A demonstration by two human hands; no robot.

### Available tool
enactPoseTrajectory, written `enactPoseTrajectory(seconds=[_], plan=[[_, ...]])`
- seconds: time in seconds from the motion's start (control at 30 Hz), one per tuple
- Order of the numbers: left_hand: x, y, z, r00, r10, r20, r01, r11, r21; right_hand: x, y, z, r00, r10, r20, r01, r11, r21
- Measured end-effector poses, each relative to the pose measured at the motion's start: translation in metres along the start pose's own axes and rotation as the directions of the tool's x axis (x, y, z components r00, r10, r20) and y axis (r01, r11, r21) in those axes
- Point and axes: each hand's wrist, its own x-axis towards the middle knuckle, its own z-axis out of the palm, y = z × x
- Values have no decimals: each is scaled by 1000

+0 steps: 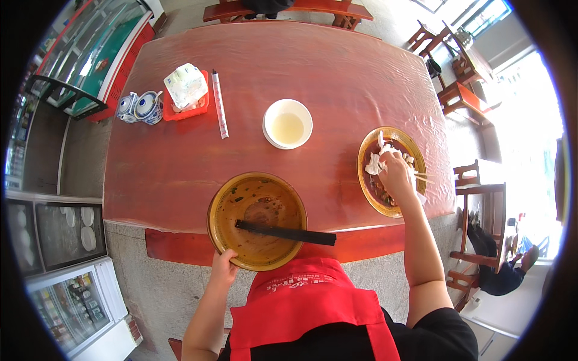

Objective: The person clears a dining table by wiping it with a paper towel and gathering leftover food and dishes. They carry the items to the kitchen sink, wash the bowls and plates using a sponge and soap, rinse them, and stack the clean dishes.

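Observation:
My left hand (224,266) grips the near rim of a brown bowl (259,187), holding it at the table's front edge. Sauce and green bits cling to its inside, and a pair of black chopsticks (289,233) lies across it. Over at the right, my right hand (397,173) reaches into a brown-rimmed plate (365,192) of dark sauce and scraps. Its bent fingers close on crumpled white tissue (374,164); the fingertips are partly hidden. Thin wooden sticks (424,178) jut out past the plate's right rim.
White bowls (287,124), apparently stacked, hold pale liquid mid-table. Farther left are wrapped chopsticks (220,104), a red basket (205,106) with a tissue pack (186,85), and blue-and-white pots (149,107). A bench (189,248) runs along the near side. A person (501,275) sits at right.

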Motion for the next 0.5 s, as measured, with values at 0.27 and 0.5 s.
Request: enactPoseTrajectory(seconds=[0.27, 0.5], plan=[[24, -5, 15, 999, -25, 29, 28, 996, -84, 70, -80, 78, 715, -106, 691, -651, 262, 713], [24, -6, 15, 997, -66, 34, 69, 991, -111, 96, -107, 116, 709, -173, 684, -699, -42, 714]])
